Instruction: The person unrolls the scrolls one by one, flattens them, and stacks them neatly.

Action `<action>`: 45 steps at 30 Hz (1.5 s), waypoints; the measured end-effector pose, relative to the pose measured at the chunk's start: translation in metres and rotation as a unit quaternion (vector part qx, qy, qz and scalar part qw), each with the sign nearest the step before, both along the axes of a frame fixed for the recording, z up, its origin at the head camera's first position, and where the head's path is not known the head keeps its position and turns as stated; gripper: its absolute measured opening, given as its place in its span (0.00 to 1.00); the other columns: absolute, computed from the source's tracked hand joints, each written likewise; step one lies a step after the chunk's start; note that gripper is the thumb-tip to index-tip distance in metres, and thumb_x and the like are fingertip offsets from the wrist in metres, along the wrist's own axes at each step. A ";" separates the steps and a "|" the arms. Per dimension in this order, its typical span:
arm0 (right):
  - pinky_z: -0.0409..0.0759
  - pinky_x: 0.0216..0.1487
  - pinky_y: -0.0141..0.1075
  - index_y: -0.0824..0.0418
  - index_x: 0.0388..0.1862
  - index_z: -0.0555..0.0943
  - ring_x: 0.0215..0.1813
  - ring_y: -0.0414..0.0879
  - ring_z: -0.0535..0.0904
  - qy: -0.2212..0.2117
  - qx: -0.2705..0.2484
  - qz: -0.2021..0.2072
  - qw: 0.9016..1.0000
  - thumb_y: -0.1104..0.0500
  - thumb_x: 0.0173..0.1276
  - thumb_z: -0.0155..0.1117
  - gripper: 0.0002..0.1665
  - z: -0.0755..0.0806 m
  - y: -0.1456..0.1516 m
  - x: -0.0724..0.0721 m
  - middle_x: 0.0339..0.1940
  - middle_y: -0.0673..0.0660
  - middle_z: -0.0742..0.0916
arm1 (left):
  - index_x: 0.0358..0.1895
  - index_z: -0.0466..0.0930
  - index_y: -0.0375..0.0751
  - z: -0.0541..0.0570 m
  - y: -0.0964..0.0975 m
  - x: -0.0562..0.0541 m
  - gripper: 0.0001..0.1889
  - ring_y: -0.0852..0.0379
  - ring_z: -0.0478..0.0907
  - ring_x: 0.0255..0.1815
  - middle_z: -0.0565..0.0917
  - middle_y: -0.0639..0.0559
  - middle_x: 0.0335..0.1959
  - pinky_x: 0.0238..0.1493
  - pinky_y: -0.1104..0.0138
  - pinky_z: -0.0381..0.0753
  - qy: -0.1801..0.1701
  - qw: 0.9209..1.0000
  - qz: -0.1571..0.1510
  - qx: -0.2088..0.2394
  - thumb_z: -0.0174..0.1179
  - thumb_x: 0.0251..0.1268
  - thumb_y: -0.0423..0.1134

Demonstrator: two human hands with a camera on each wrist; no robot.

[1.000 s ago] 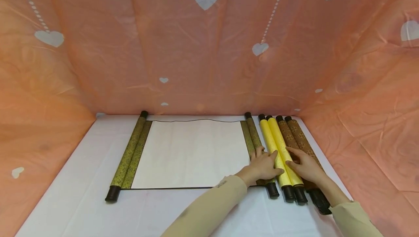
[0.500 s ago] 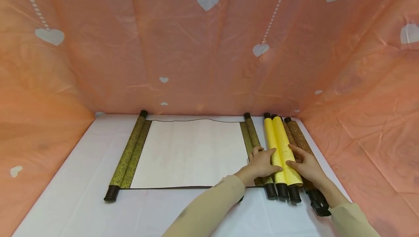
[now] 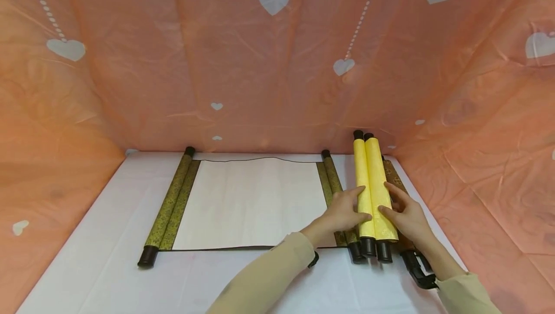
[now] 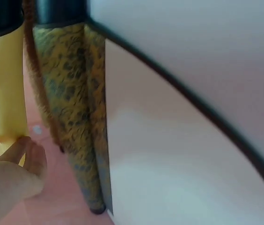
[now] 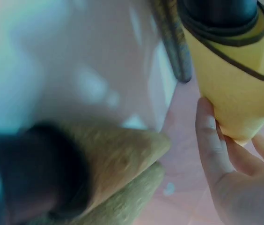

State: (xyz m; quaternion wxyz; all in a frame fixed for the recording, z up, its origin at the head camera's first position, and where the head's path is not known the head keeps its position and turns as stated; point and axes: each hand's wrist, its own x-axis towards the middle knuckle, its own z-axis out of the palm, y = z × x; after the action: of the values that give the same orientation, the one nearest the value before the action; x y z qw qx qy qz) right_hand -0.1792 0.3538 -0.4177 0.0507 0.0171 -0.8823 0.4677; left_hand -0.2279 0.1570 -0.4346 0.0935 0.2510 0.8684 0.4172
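Observation:
A yellow scroll with black end knobs is held up above the table in the head view, its left roll and right roll side by side. My left hand holds the left roll between thumb and fingers. Gripping the right roll from its outer side is my right hand. The right wrist view shows fingers around the thick yellow roll, with a dark edge line spiralling near its knob. Beside my left hand lies an unrolled scroll with blank white paper and an olive patterned roller.
A brown patterned scroll lies at the right, partly hidden behind my right hand and the yellow scroll. White cloth covers the table. Orange sheeting with white hearts rises at the back and both sides.
Both hands have lifted the yellow scroll from the table, its far end rising most. It has shifted slightly right and now hides more of the brown scroll. The unrolled scroll stays put.

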 end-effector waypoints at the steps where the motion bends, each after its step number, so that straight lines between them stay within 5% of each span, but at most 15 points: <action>1: 0.86 0.35 0.34 0.66 0.83 0.59 0.44 0.32 0.82 0.008 -0.005 0.001 1.000 0.65 0.73 0.67 0.43 0.001 -0.004 0.000 0.70 0.79 0.74 | 0.81 0.63 0.54 0.002 -0.005 0.000 0.41 0.52 0.72 0.70 0.80 0.54 0.65 0.66 0.59 0.75 -0.004 1.000 -0.003 0.016 0.72 0.67 0.50; 6: 0.83 0.34 0.31 0.63 0.83 0.61 0.45 0.32 0.79 0.055 -0.026 -0.005 0.998 0.66 0.72 0.70 0.45 0.002 -0.031 0.000 0.67 0.74 0.78 | 0.82 0.61 0.53 0.009 -0.035 0.004 0.43 0.56 0.79 0.59 0.72 0.50 0.73 0.51 0.68 0.81 -0.037 0.994 0.001 0.098 0.73 0.67 0.43; 11: 0.82 0.39 0.28 0.61 0.83 0.61 0.49 0.31 0.77 0.078 -0.068 -0.011 0.995 0.68 0.71 0.69 0.45 -0.002 -0.066 0.001 0.74 0.69 0.74 | 0.83 0.57 0.51 0.012 -0.069 0.007 0.49 0.53 0.80 0.58 0.65 0.48 0.76 0.48 0.72 0.83 -0.064 0.982 0.008 0.175 0.75 0.62 0.35; 22: 0.85 0.46 0.32 0.60 0.84 0.56 0.60 0.49 0.77 0.099 -0.213 0.071 0.969 0.79 0.66 0.66 0.52 -0.013 -0.146 -0.003 0.77 0.63 0.66 | 0.84 0.53 0.52 0.021 -0.156 0.011 0.56 0.46 0.77 0.60 0.64 0.43 0.68 0.58 0.60 0.83 -0.016 0.969 0.007 0.245 0.76 0.55 0.23; 31: 0.87 0.47 0.38 0.58 0.83 0.58 0.58 0.49 0.80 0.104 -0.271 0.155 0.944 0.78 0.63 0.69 0.54 -0.023 -0.206 0.000 0.79 0.63 0.64 | 0.77 0.63 0.44 0.024 -0.219 0.020 0.39 0.45 0.83 0.53 0.70 0.41 0.61 0.51 0.58 0.86 -0.011 0.961 0.087 0.261 0.72 0.65 0.30; 38: 0.86 0.49 0.38 0.53 0.83 0.61 0.60 0.59 0.80 0.069 -0.253 0.164 0.951 0.78 0.62 0.68 0.53 -0.033 -0.233 -0.002 0.79 0.60 0.67 | 0.68 0.63 0.41 0.011 -0.245 0.014 0.34 0.46 0.84 0.50 0.73 0.40 0.64 0.46 0.59 0.86 -0.040 0.951 0.138 0.275 0.74 0.64 0.36; 45: 0.86 0.50 0.40 0.51 0.82 0.63 0.59 0.59 0.81 0.054 -0.230 0.154 0.959 0.74 0.61 0.73 0.53 -0.038 -0.248 -0.005 0.78 0.58 0.70 | 0.64 0.62 0.36 0.002 -0.259 0.011 0.32 0.45 0.85 0.47 0.75 0.35 0.63 0.44 0.61 0.85 -0.050 0.945 0.145 0.290 0.73 0.63 0.30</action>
State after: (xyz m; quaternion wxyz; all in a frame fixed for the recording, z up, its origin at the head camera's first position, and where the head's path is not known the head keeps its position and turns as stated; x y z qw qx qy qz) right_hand -0.1838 0.1062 -0.4555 0.0282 0.1663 -0.7333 0.6586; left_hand -0.2168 -0.1024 -0.4327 -0.0011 0.1175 0.7309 0.6723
